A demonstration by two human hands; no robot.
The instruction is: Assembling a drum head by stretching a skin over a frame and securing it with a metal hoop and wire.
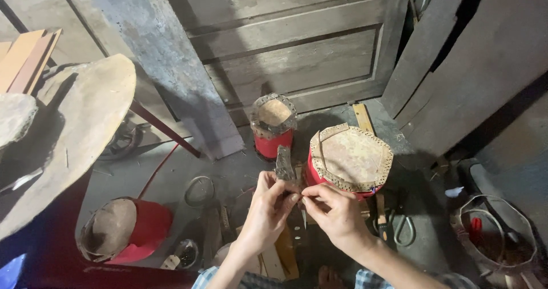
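- Both hands meet at six o'clock: our left hand (268, 203) pinches a hide strip (283, 164), upright.
- Our right hand (337, 209) pinches its lower end; strip not yet on any drum.
- Big drum (351, 159), skinned, just beside at one o'clock.

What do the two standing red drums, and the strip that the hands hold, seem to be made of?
Larger drum: tan top with a punched, uneven edge, probably raw animal hide; the red body looks painted. Smaller drum: the same look. Strip between left hand and right hand: grey, stiff and rough, possibly dried hide, though I cannot be sure.
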